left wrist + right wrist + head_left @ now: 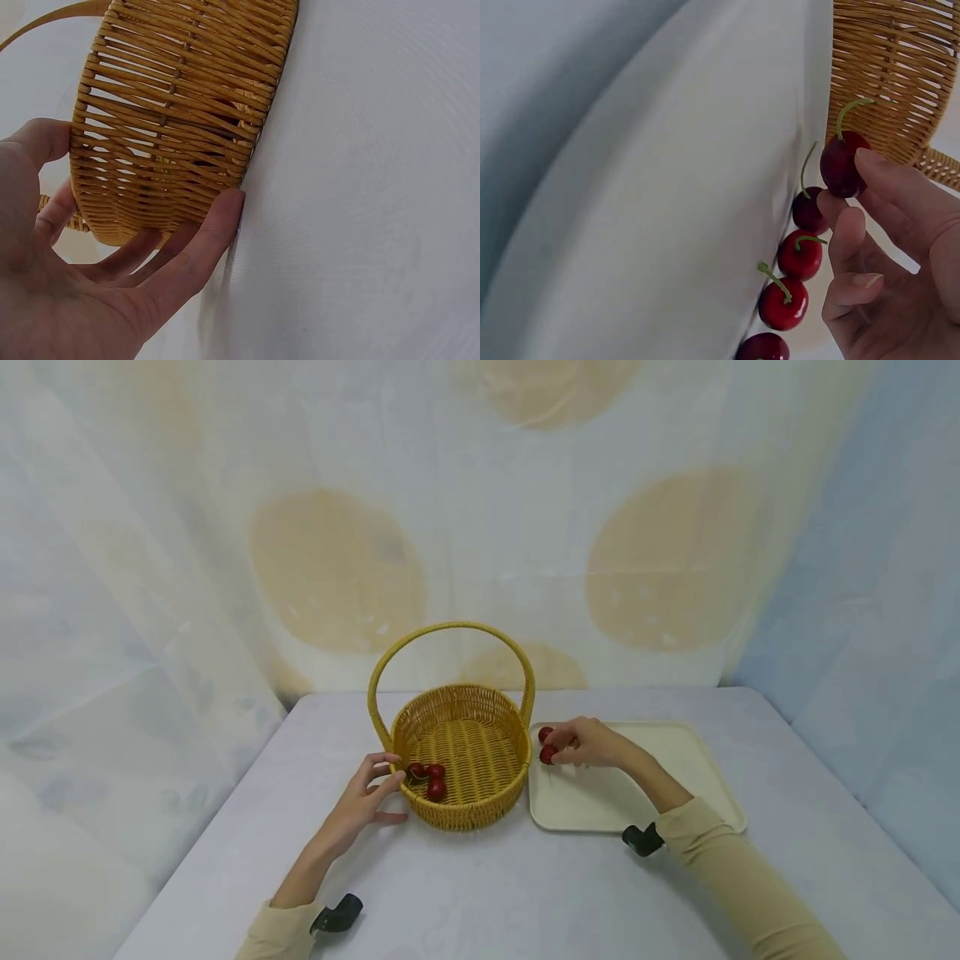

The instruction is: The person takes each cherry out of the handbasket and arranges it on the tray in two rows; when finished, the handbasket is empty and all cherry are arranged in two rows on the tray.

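Observation:
A yellow wicker basket point(461, 814) with a tall arched handle stands on the table, several dark red cherries point(436, 789) in its left part. My left hand point(360, 806) holds the basket's left side, with fingertips at the rim and others along the outer wall point(172, 120). Over the left end of a cream tray point(637, 806), my right hand point(596, 745) pinches a cherry point(844, 163) by thumb and fingertip, its green stem pointing up. More cherries point(784, 303) lie in a row on the tray below the right hand, partly hidden by it in the head view.
The tray sits close beside the basket's right side. The basket handle point(451, 626) arches high over its opening. A white cloth covers the table point(480, 893), and patterned curtains point(480, 510) hang behind and at both sides. Each wrist carries a black camera mount point(642, 840).

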The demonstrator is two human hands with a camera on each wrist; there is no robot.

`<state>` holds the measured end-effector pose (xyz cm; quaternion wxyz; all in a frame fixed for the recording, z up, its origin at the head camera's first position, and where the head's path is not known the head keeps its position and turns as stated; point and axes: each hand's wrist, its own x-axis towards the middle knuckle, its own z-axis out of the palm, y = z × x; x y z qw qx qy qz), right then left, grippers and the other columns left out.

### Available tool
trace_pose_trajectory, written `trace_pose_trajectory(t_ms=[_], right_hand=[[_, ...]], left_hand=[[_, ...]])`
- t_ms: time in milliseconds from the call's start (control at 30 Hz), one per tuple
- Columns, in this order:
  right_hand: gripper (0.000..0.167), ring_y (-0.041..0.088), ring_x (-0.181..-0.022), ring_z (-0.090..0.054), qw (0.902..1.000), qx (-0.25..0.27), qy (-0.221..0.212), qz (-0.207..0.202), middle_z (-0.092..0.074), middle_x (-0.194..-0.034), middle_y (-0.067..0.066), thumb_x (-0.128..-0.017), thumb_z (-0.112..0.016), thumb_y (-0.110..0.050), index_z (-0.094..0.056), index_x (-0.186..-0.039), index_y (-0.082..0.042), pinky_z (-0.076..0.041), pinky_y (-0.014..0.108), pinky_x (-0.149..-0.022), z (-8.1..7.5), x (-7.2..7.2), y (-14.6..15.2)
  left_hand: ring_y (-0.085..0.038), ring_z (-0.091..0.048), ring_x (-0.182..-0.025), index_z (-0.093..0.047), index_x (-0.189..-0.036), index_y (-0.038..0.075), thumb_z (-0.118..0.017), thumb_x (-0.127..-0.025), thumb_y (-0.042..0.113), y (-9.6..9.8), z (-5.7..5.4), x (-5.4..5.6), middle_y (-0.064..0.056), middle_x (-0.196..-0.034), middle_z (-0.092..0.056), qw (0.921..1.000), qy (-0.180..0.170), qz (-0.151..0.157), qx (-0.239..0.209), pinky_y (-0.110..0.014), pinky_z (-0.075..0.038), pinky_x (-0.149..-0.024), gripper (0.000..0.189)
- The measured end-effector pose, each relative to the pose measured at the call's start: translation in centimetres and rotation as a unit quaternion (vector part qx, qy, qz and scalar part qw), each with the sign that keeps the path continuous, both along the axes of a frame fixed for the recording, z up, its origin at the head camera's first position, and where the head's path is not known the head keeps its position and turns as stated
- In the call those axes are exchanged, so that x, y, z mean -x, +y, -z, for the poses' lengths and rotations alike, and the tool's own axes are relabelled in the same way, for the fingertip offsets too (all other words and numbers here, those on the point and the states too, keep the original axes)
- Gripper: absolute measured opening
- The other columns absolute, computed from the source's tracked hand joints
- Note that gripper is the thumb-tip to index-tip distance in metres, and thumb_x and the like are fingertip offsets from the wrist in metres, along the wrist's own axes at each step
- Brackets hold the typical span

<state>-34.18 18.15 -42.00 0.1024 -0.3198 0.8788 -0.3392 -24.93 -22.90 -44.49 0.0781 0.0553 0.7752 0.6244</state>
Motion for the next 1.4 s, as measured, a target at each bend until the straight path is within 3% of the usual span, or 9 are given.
trace_pose_trajectory(t_ms=[167,567,733,900,1100,1400], right_hand=[[0.030,0.020,-0.065,-0.065,0.9999,-0.008,-0.013,0.001,-0.073,-0.100,0.013,-0.090,-0.070,-0.012,-0.067,-0.117,0.000,-0.054,0.024,-0.052,0.5,0.1,-0.4],[0.030,0.019,-0.061,-0.064,0.9994,-0.033,0.003,-0.007,-0.071,-0.089,0.009,-0.091,-0.068,-0.010,-0.065,-0.118,0.002,-0.053,0.023,-0.052,0.6,0.0,-0.6],[0.030,0.024,-0.063,-0.066,0.9995,-0.029,-0.005,-0.004,-0.072,-0.093,0.013,-0.091,-0.067,-0.009,-0.064,-0.118,0.003,-0.055,0.025,-0.053,0.3,-0.3,-0.6],[0.031,0.021,-0.071,-0.067,0.9995,-0.031,-0.007,0.001,-0.072,-0.100,0.014,-0.091,-0.068,-0.011,-0.065,-0.119,0.002,-0.055,0.025,-0.055,0.0,-0.3,-0.6],[0.031,0.021,-0.081,-0.066,0.9990,-0.039,0.015,0.015,-0.072,-0.101,0.012,-0.092,-0.068,-0.015,-0.066,-0.119,-0.001,-0.054,0.023,-0.061,-1.1,-0.5,-0.6],[0.030,0.017,-0.069,-0.064,0.9989,-0.027,0.034,0.018,-0.069,-0.102,0.011,-0.091,-0.069,-0.016,-0.067,-0.119,-0.004,-0.055,0.023,-0.062,-4.2,-1.5,-0.4]], left_hand=[[-0.044,-0.044,-0.134,-0.035,-0.139,0.020,-0.060,-0.097,0.038,0.0,0.0,-0.1,-0.014,-0.150,-0.029,1.0000,-0.007,-0.004,-0.002,-0.048,-0.062,-0.077,0.051],[-0.045,-0.045,-0.133,-0.035,-0.139,0.018,-0.059,-0.098,0.037,-0.1,0.2,0.1,-0.015,-0.149,-0.029,1.0000,0.001,0.002,-0.004,-0.049,-0.062,-0.077,0.051],[-0.044,-0.045,-0.133,-0.034,-0.140,0.017,-0.058,-0.098,0.037,-0.2,0.1,0.1,-0.015,-0.148,-0.031,0.9999,0.005,0.007,-0.006,-0.049,-0.062,-0.077,0.053],[-0.044,-0.046,-0.132,-0.034,-0.141,0.016,-0.058,-0.099,0.036,-0.2,0.1,0.0,-0.016,-0.148,-0.031,0.9999,0.008,0.009,-0.009,-0.050,-0.062,-0.077,0.052],[-0.044,-0.046,-0.132,-0.034,-0.141,0.016,-0.058,-0.099,0.037,-0.3,0.2,0.1,-0.016,-0.148,-0.032,0.9999,0.007,0.011,-0.009,-0.050,-0.062,-0.077,0.053],[-0.044,-0.045,-0.132,-0.034,-0.140,0.018,-0.057,-0.099,0.037,-0.3,0.2,0.2,-0.016,-0.149,-0.031,0.9999,0.010,0.013,-0.005,-0.049,-0.062,-0.078,0.051]])
